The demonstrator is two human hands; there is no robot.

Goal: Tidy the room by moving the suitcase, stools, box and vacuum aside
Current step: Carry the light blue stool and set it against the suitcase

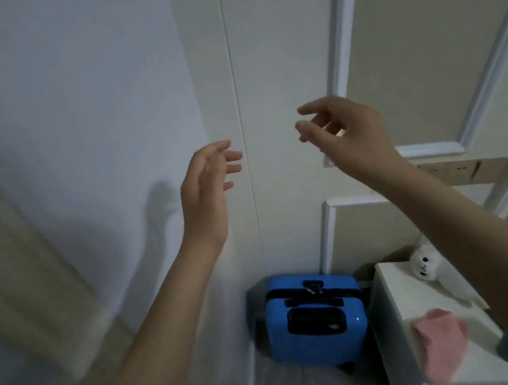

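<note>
left hand (206,180): raised in the air before the wall, fingers loose, grasping nothing
right hand (341,129): raised too, fingers relaxed and apart, nothing held
suitcase (315,315): blue, upright on the floor, tucked in the corner between wall and white counter (400,319) (looks parked already)
counter items: white plush toy (428,266), pink cloth (442,342)
step: suitcase likely done; hands free
next: turn to find stools, box, vacuum (none in view)
</note>
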